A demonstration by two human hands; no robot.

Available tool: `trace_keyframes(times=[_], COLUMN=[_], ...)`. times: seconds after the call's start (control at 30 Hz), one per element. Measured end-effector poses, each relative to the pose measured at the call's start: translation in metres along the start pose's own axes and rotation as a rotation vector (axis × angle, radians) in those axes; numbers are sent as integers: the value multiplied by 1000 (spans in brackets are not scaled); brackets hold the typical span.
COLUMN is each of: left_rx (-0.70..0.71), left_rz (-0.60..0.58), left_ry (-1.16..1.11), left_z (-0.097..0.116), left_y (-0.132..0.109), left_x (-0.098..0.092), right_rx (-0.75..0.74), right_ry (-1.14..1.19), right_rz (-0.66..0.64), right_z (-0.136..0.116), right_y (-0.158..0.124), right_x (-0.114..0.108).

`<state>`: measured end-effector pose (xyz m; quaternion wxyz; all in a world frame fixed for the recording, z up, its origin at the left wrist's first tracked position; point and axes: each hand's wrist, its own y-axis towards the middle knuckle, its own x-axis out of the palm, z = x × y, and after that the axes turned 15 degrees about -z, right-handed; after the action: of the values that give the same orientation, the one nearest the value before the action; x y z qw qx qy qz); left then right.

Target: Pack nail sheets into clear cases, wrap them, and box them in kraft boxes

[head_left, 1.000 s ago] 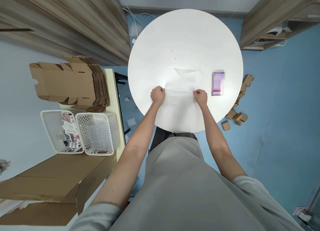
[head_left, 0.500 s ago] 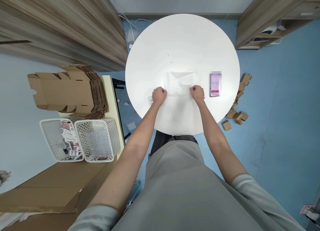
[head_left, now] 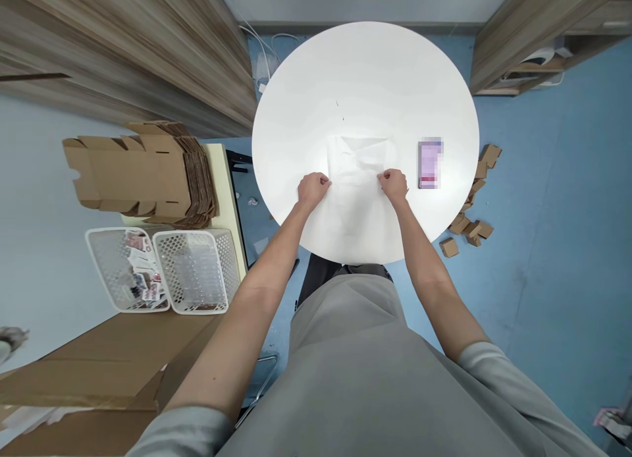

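Note:
A thin, creased white sheet (head_left: 359,164), paper or film, lies on the round white table (head_left: 365,62) in front of me. It almost blends into the tabletop, and folds show along its far part. My left hand (head_left: 313,189) pinches its left edge with closed fingertips. On the opposite edge, my right hand (head_left: 394,184) pinches it in the same way. To the right of that hand lies a phone (head_left: 429,163) with a pinkish, pixelated screen.
Flattened cardboard boxes (head_left: 138,174) are stacked on a side table at left. Near them stand two white plastic baskets (head_left: 190,272), one with printed cards or packets, the other with clear plastic pieces. Small brown boxes (head_left: 469,226) lie on the floor at right.
The camera view has shifted slightly. Both hands stay on the sheet's edges, with only slight finger movement. A small clear item beside my left hand earlier is no longer visible.

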<state>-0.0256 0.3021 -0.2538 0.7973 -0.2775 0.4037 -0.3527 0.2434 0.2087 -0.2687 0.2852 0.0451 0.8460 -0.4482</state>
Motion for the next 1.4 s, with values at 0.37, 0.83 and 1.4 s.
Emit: trace_keyframes(times=[0.37, 0.83, 1.4], left_rx=[172, 221, 534], left_rz=[119, 125, -92], left_ry=[236, 274, 396], left_z=[-46, -100, -28], left_y=[-30, -71, -91], left_x=[-4, 31, 131], right_rx=[16, 45, 10], right_ry=[-93, -127, 28], right_rz=[-2, -42, -73], right_z=[26, 64, 112], right_y=[-32, -117, -117], right_x=[-3, 82, 31])
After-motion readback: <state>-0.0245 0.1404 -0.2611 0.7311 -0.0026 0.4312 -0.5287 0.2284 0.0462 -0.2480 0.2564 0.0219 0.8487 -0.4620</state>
